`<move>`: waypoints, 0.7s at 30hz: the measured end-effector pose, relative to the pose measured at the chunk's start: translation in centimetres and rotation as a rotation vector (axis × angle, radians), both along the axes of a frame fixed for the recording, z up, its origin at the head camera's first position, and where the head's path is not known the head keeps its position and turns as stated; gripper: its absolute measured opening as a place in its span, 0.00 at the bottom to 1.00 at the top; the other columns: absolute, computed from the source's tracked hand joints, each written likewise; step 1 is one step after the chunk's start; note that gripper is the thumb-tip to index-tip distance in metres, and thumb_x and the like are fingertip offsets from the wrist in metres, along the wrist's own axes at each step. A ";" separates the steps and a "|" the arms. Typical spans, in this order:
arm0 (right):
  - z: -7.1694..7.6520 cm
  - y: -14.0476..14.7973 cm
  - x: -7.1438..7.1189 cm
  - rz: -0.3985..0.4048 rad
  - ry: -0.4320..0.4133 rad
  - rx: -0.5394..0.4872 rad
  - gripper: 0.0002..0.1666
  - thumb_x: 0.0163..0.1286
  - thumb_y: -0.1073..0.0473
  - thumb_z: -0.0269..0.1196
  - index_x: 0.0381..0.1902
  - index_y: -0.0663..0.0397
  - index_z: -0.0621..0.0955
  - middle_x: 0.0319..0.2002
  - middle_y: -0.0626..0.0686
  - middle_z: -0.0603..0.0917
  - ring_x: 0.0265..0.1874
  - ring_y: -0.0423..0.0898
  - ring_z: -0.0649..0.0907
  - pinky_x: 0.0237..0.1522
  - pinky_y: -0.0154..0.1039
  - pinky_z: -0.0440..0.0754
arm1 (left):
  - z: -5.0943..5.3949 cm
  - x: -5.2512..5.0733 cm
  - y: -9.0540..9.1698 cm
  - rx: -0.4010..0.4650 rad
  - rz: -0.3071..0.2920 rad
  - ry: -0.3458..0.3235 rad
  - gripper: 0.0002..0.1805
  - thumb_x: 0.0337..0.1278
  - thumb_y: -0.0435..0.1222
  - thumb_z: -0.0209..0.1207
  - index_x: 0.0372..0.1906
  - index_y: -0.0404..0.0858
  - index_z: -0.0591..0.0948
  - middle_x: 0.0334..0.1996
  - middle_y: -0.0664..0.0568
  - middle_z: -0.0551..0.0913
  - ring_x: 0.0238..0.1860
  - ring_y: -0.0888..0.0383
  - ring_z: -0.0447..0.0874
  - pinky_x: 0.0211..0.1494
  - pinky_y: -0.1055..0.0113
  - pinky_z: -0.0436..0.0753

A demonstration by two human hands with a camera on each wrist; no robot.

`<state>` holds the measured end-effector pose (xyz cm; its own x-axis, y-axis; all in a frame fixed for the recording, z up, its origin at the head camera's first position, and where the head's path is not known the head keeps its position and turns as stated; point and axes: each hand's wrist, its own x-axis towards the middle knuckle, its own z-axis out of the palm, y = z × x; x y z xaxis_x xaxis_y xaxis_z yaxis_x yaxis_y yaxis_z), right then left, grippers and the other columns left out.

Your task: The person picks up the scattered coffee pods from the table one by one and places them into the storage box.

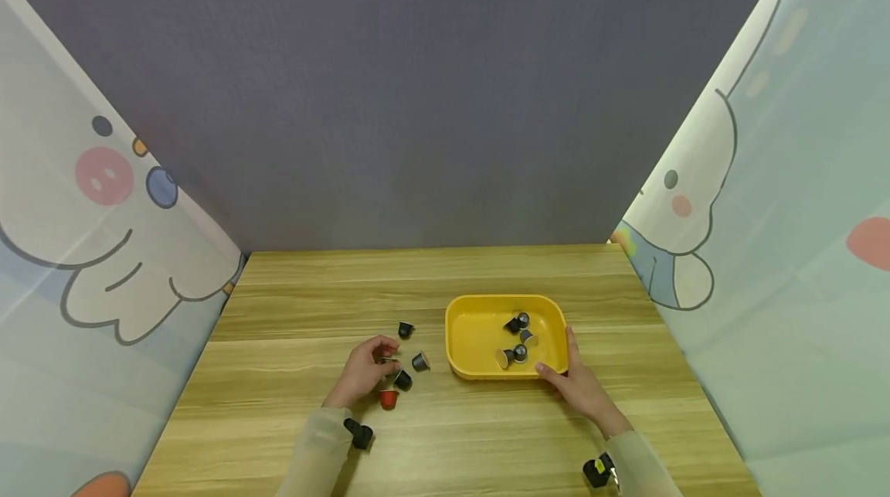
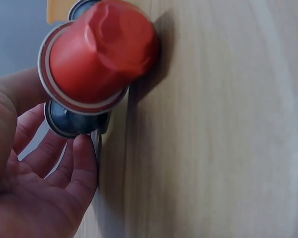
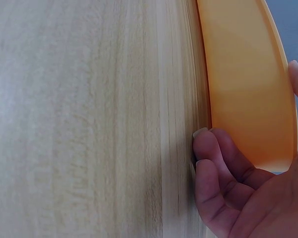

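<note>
My left hand point(image 1: 363, 372) is among several small coffee capsules left of the yellow tray point(image 1: 476, 331). Its thumb and fingers curl about a capsule point(image 1: 390, 359), mostly hidden in the head view. Close to the thumb are a black capsule point(image 1: 402, 380) and a red capsule point(image 1: 388, 399); the red one point(image 2: 102, 54) looms large in the left wrist view, partly covering a dark capsule point(image 2: 72, 119). A grey capsule point(image 1: 420, 362) and another black capsule point(image 1: 406, 330) lie nearby. My right hand point(image 1: 580, 389) grips the tray's near right corner, thumb over the rim, other fingers outside.
Inside the tray, several dark and grey capsules point(image 1: 520, 352) lie toward the right side. The wooden table point(image 1: 313, 288) meets a dark grey back panel point(image 1: 431, 110). Cartoon-printed side walls point(image 1: 786, 211) flank it. Each wrist carries a small black camera point(image 1: 360, 435).
</note>
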<state>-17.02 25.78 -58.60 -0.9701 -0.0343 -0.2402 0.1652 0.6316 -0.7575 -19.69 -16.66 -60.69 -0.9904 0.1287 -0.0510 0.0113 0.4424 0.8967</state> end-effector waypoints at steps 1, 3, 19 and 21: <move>0.0 0.0 0.0 0.000 -0.001 0.000 0.65 0.68 0.37 0.63 0.80 0.50 0.32 0.39 0.61 0.81 0.22 0.48 0.80 0.28 0.40 0.79 | 0.0 0.0 0.0 -0.006 0.005 -0.004 0.17 0.48 0.25 0.72 0.45 0.36 0.83 0.38 0.50 0.84 0.40 0.56 0.79 0.41 0.67 0.77; 0.0 0.0 0.0 -0.001 -0.001 -0.003 0.65 0.68 0.36 0.63 0.80 0.50 0.32 0.38 0.60 0.81 0.22 0.48 0.80 0.28 0.40 0.79 | 0.0 -0.1 0.0 -0.017 0.014 -0.009 0.17 0.47 0.25 0.73 0.45 0.36 0.83 0.37 0.50 0.83 0.39 0.56 0.78 0.40 0.67 0.77; 0.0 0.1 0.1 -0.005 -0.008 -0.007 0.64 0.69 0.37 0.63 0.80 0.48 0.32 0.51 0.70 0.79 0.23 0.48 0.80 0.29 0.41 0.80 | 0.6 -0.1 -0.1 -0.015 0.074 -0.013 0.19 0.46 0.23 0.72 0.46 0.35 0.83 0.41 0.49 0.83 0.42 0.53 0.81 0.45 0.60 0.80; 0.0 0.1 0.1 -0.005 -0.006 -0.005 0.65 0.68 0.37 0.63 0.80 0.48 0.32 0.50 0.69 0.79 0.23 0.48 0.80 0.29 0.41 0.80 | 0.7 -0.3 -0.1 0.002 0.083 -0.009 0.17 0.48 0.25 0.72 0.45 0.35 0.83 0.41 0.50 0.83 0.45 0.51 0.82 0.47 0.59 0.81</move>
